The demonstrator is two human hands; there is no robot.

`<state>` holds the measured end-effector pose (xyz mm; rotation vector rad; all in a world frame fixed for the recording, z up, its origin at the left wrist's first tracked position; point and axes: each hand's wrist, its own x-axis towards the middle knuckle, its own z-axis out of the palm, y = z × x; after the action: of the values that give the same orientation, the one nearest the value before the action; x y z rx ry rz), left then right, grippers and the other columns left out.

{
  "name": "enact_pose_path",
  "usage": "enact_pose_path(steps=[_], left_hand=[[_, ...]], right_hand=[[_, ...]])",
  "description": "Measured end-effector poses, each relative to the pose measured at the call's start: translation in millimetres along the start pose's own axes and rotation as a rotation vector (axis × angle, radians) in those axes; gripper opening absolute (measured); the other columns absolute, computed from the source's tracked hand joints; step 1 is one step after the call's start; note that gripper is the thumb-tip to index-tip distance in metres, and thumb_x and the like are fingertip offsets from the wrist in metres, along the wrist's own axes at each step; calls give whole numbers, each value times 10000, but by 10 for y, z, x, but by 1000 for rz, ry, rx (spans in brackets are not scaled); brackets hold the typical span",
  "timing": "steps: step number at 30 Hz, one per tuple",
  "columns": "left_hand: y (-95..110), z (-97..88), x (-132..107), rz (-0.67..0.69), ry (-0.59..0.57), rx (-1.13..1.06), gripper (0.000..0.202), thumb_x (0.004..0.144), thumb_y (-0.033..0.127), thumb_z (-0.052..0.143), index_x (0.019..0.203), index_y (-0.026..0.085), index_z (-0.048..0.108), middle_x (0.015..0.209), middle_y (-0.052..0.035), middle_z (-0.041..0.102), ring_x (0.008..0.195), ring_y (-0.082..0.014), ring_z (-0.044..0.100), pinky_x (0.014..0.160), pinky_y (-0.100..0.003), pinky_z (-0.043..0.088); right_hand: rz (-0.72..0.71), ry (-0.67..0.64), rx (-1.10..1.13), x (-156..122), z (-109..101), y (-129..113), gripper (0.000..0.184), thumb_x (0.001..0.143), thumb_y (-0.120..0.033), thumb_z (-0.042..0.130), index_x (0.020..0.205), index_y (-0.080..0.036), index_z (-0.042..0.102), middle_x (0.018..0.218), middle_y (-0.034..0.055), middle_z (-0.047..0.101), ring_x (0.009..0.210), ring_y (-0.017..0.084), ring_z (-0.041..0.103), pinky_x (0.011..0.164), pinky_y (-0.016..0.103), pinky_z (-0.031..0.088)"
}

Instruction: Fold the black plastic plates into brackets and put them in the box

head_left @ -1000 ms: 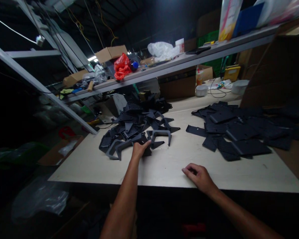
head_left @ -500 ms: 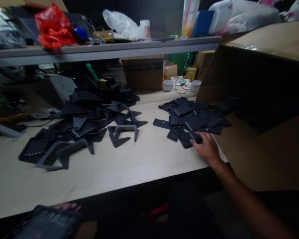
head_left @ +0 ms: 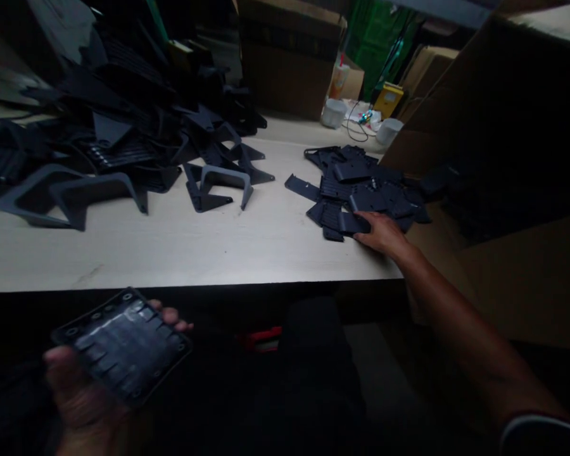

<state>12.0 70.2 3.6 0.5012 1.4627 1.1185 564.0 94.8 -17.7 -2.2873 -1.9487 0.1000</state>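
A left hand (head_left: 83,392) holds a ribbed black plastic panel (head_left: 123,345) below the front edge of a pale workbench (head_left: 171,253). The fingers curl behind the panel, with only their tips showing past its far rim, and the palm cups it from beneath. The panel is tilted, its ribbed face turned up toward the head camera, with round holes along its borders and a glossy sheen across the middle.

At the bench's right side, a right hand (head_left: 382,233) lies low on the surface, fingers extended and close together. Their tips touch the end of a dark plastic bar (head_left: 354,223) at the near edge of a loose pile of flat black panels (head_left: 365,190). Whether the hand grips the bar or only rests against it cannot be told from this view.

A separate heap of black plastic brackets and ribbed parts (head_left: 123,126) covers the bench's left side, running off the frame. Two angular brackets (head_left: 71,193) lie at its front, and one more bracket (head_left: 216,183) sits at its right edge, just apart from the heap. A slotted black strip (head_left: 303,187) juts from the left of the flat pile. Two white tubs (head_left: 334,114) (head_left: 388,131) and a yellow box (head_left: 388,99) stand toward the far edge, and a brown cardboard carton (head_left: 494,126) looms at the right.
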Motion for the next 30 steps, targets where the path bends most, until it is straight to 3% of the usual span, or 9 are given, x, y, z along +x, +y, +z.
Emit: enact_pose_path(steps=[3, 8, 12, 15, 20, 24, 27, 30], left_hand=[[-93, 67, -65, -82, -273, -25, 903, 386, 925, 794, 996, 260, 808, 918, -110, 808, 881, -423, 739, 775, -616, 637], [-196, -4, -159, -256, -616, -45, 829, 673, 843, 742, 1157, 170, 753, 960, -163, 777, 854, -348, 753, 799, -489, 656], [-248, -110, -207, -306, -652, 66, 834, 771, 879, 603, 1176, 164, 745, 948, -179, 776, 811, -346, 754, 721, -458, 650], [-284, -172, -244, -309, -651, 147, 871, 800, 909, 514, 1189, 163, 742, 926, -178, 780, 773, -342, 752, 655, -434, 636], [-320, -120, -263, -301, -786, 4, 958, 783, 955, 463, 1181, 128, 735, 900, -180, 777, 758, -332, 757, 675, -438, 635], [-479, 75, -204, -259, -877, -239, 959, 841, 915, 446, 1210, 71, 715, 960, -203, 781, 848, -328, 773, 799, -458, 638], [-652, 243, -184, -246, -823, -462, 920, 856, 894, 467, 1193, 79, 726, 1042, -183, 791, 977, -326, 771, 977, -517, 598], [-762, 352, -214, -217, -754, -607, 855, 874, 866, 492, 1213, 115, 723, 1119, -153, 795, 1061, -313, 760, 1058, -552, 558]], right_hand=[[-15, -38, -17, 138, -37, -106, 750, 824, -433, 788, 1494, -156, 597, 1398, 189, 652, 1243, 393, 621, 1081, 500, 487], [-22, -97, -24, 294, -73, -146, 874, 743, -527, 864, 1509, -202, 594, 1389, 180, 662, 1226, 407, 636, 1031, 505, 516], [-36, -124, -12, 350, -163, -108, 822, 707, -485, 905, 1446, -227, 655, 1325, 134, 716, 1186, 364, 671, 1010, 463, 535], [-34, -63, -2, 335, -334, -155, 792, 731, -495, 897, 1429, -203, 663, 1339, 139, 713, 1190, 362, 672, 1012, 470, 535], [-74, 163, 83, 137, -487, -615, 695, 842, -614, 778, 1401, -213, 679, 1318, 152, 716, 1143, 400, 670, 976, 536, 528], [-209, 46, 94, -82, -181, -1268, 744, 848, -679, 733, 1420, -208, 662, 1229, 179, 724, 1095, 412, 656, 931, 543, 519], [-230, -28, 5, -186, 123, -1720, 788, 848, -714, 698, 1437, -193, 643, 1213, 206, 700, 1131, 425, 627, 958, 542, 500], [-208, -60, -33, -215, 298, -1946, 859, 837, -760, 675, 1484, -201, 594, 1261, 225, 669, 1159, 436, 612, 951, 542, 510]])
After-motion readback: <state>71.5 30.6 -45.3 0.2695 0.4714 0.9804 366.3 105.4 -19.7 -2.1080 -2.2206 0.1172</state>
